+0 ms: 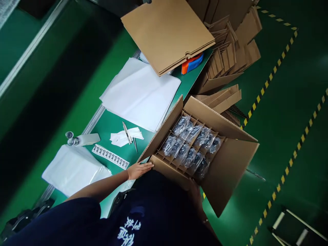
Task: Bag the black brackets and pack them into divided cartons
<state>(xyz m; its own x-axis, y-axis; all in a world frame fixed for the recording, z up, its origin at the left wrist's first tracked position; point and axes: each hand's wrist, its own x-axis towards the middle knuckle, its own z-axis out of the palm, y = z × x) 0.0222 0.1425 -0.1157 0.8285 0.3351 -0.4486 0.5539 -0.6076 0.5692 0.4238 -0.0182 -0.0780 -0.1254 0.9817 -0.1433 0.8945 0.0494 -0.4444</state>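
A cardboard box (230, 171) stands in front of me with its flaps spread outward. Inside, cardboard dividers form cells holding several dark items in clear plastic bags (183, 150); their kind is not plain. My left hand (140, 170) lies at the box's near left corner, fingers stretched out and touching the flap edge. In shadow at the near side of the box is my right hand (196, 193), close against the cardboard, its fingers mostly hidden.
Left on the green table are white sheets (143, 92), a utility knife (127, 132) on a white cloth, a label strip (110, 156), a bottle (88, 139) and plastic bags (74, 169). Flat cardboard (166, 34) overhangs a tape dispenser (192, 64). Folded dividers (225, 61) stand behind the box.
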